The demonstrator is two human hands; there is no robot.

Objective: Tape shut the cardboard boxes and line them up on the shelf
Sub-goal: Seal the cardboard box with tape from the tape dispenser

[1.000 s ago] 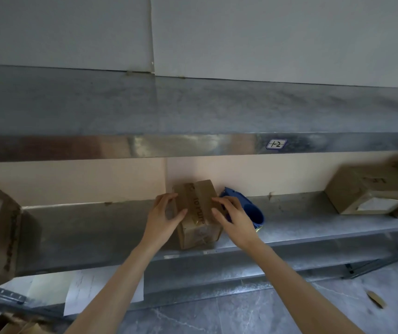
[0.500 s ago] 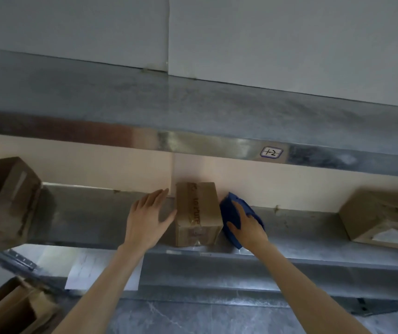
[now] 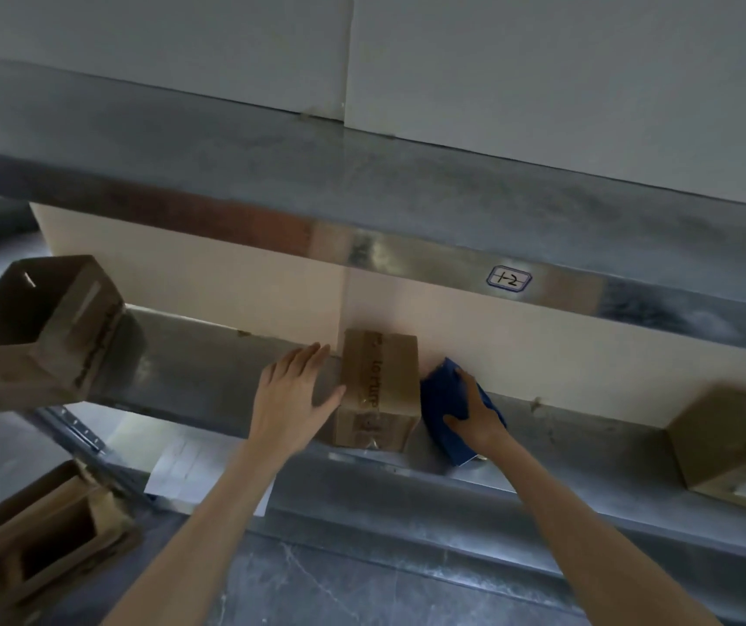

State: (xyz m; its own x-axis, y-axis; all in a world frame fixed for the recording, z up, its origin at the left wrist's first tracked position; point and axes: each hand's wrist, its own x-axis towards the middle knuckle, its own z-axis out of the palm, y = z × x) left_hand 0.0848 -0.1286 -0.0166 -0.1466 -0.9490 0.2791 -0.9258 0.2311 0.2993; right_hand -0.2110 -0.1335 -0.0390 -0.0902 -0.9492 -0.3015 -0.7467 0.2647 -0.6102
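Shelf: metal, taped cardboard box aboard.
Left hand: flat against box's left side.
Right hand: gripping blue tape dispenser, box's right.

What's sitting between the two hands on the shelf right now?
In the head view, the taped box stands between them. The left hand lies flat against its left side; the right hand grips a blue object at its right side.

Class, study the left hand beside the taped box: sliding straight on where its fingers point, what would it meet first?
Probably the beige back panel: the left hand points along the cardboard box's left side toward the rear of the shelf, though it may brush the box. Depth is unclear.
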